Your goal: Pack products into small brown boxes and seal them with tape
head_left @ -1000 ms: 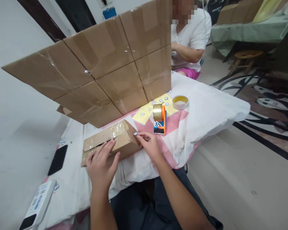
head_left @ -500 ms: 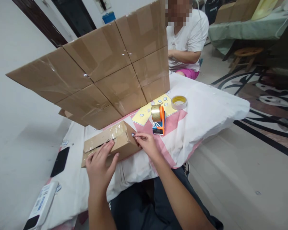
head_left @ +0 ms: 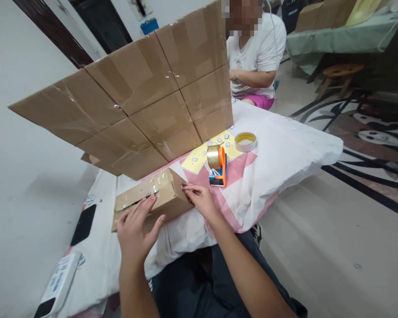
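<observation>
Brown oblong cardboard box (head_left: 172, 204) lies on the cloth-covered surface (head_left: 285, 137). Left of the box is a flat black rectangle (head_left: 83, 225); atop the box, the left hand (head_left: 134, 229) rests, grip wide; at its right end, the right hand (head_left: 201, 199) pinches a tiny pale piece (head_left: 182, 187); beyond, an orange-and-blue tape dispenser (head_left: 223, 170).

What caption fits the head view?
Left hand steadies a taped cardboard box; right hand pinches something small at its end.
</observation>
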`<state>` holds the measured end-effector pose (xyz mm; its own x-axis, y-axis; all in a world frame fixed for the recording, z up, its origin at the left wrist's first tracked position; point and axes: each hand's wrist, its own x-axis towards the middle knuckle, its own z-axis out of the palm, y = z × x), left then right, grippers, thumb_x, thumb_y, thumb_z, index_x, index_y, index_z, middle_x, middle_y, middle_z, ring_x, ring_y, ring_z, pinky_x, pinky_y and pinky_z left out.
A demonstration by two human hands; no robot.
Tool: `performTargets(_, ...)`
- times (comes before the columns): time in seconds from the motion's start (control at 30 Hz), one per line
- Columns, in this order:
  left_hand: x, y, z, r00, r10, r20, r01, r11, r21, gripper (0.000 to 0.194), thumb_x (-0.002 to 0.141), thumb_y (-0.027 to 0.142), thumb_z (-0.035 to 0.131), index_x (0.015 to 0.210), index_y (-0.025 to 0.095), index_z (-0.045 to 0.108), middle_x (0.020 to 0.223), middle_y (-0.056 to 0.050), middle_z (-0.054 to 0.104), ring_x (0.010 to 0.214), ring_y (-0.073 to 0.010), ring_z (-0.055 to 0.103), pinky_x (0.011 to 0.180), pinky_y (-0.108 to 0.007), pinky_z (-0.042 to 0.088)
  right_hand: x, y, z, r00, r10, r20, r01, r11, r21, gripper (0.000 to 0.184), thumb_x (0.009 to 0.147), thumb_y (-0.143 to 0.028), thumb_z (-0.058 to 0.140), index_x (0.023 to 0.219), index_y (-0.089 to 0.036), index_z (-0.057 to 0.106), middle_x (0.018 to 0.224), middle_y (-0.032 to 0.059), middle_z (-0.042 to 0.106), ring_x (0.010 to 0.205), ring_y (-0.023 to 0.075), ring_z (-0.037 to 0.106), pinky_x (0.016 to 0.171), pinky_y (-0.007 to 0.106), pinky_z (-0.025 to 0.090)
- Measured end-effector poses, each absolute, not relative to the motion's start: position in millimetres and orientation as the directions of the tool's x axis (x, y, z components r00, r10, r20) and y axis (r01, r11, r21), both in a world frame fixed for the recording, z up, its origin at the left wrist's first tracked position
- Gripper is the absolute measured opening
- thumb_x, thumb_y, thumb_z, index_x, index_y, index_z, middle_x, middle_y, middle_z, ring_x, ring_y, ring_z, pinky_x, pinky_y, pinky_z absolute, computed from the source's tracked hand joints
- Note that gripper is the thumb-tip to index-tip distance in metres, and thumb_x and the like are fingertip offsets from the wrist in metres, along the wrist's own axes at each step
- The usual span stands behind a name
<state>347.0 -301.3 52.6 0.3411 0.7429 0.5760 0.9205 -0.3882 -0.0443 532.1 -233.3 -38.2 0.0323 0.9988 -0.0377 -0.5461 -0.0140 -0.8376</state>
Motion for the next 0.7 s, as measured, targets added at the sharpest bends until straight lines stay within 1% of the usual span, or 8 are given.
performTargets(0.13,345.0,-301.9,53.6,0.352,0.745,0.567,0.914,-0.404,-0.036,0.044,0.093,0.041,0.059,0.135,0.028,0.056,0.131,-0.006,0.069,0.123,-0.0271,0.063,0.095,-0.040,0.039,532.3,-233.3,-38.1,0.042,0.999,-0.030,-0.545,-0.002,-0.839,0.019,0.068,-0.034,0.074,0.078,-0.020,0.080,0.112,0.0090,0.076,0.057,0.0106,0.060,0.045,0.021,0.042)
performTargets(0.23,343.8,-301.9,54.0,0.348,0.754,0.558,0.916,-0.399,-0.033,0.044,0.093,0.041,0.058,0.135,0.029,0.056,0.132,-0.006,0.068,0.124,-0.0270,0.062,0.095,-0.039,0.039,532.5,-234.2,-37.6,0.042,0.999,-0.035,-0.541,-0.006,-0.841,0.019,0.070,-0.035,0.072,0.080,-0.020,0.080,0.113,0.0083,0.076,0.051,0.0077,0.054,0.044,0.021,0.041)
performTargets(0.33,342.6,-301.1,53.6,0.339,0.758,0.557,0.919,-0.393,-0.023,0.044,0.093,0.042,0.058,0.135,0.029,0.056,0.133,-0.005,0.068,0.124,-0.0266,0.062,0.096,-0.039,0.039,532.5,-235.2,-36.7,0.049,0.999,-0.017,-0.518,0.010,-0.855,0.021,0.071,-0.036,0.071,0.082,-0.021,0.080,0.114,0.0080,0.076,0.052,0.0079,0.055,0.044,0.020,0.041)
performTargets(0.43,340.8,-299.8,52.8,0.342,0.753,0.562,0.916,-0.400,-0.022,0.044,0.092,0.043,0.058,0.134,0.029,0.057,0.131,-0.005,0.069,0.123,-0.0264,0.062,0.096,-0.038,0.040,532.6,-236.2,-35.3,0.053,0.999,0.002,-0.493,0.027,-0.870,0.021,0.072,-0.036,0.069,0.080,-0.020,0.080,0.115,0.0079,0.075,0.056,0.0096,0.058,0.044,0.020,0.042)
performTargets(0.53,337.7,-297.8,50.7,0.337,0.745,0.576,0.916,-0.401,-0.017,0.044,0.092,0.045,0.057,0.134,0.030,0.058,0.129,-0.005,0.070,0.121,-0.0271,0.063,0.094,-0.039,0.041,533.2,-237.3,-35.2,0.062,0.998,0.027,-0.444,0.051,-0.895,0.019,0.073,-0.031,0.066,0.080,-0.020,0.080,0.116,0.0080,0.075,0.068,0.0143,0.066,0.051,0.022,0.049)
performTargets(0.6,335.2,-295.9,48.4,0.337,0.734,0.589,0.912,-0.410,-0.012,0.046,0.091,0.046,0.057,0.135,0.031,0.057,0.129,-0.005,0.070,0.119,-0.0278,0.063,0.093,-0.040,0.042,534.3,-238.2,-36.2,0.083,0.995,0.063,-0.395,0.091,-0.914,0.020,0.073,-0.023,0.061,0.080,-0.021,0.080,0.116,0.0078,0.075,0.086,0.0194,0.071,0.063,0.026,0.055)
performTargets(0.63,334.1,-294.8,47.0,0.342,0.727,0.595,0.909,-0.418,-0.012,0.047,0.091,0.048,0.057,0.135,0.032,0.057,0.128,-0.005,0.070,0.119,-0.0282,0.064,0.093,-0.040,0.042,535.0,-238.8,-36.8,0.091,0.992,0.085,-0.370,0.113,-0.922,0.023,0.073,-0.019,0.058,0.080,-0.021,0.080,0.116,0.0075,0.075,0.095,0.0212,0.071,0.070,0.029,0.057)
performTargets(0.7,332.5,-293.0,44.3,0.338,0.717,0.609,0.907,-0.420,-0.009,0.049,0.090,0.050,0.056,0.135,0.032,0.058,0.127,-0.006,0.071,0.118,-0.0291,0.064,0.091,-0.041,0.043,536.6,-240.7,-37.7,0.087,0.988,0.124,-0.324,0.146,-0.935,0.030,0.073,-0.013,0.052,0.081,-0.022,0.080,0.117,0.0062,0.074,0.108,0.0224,0.069,0.084,0.033,0.058)
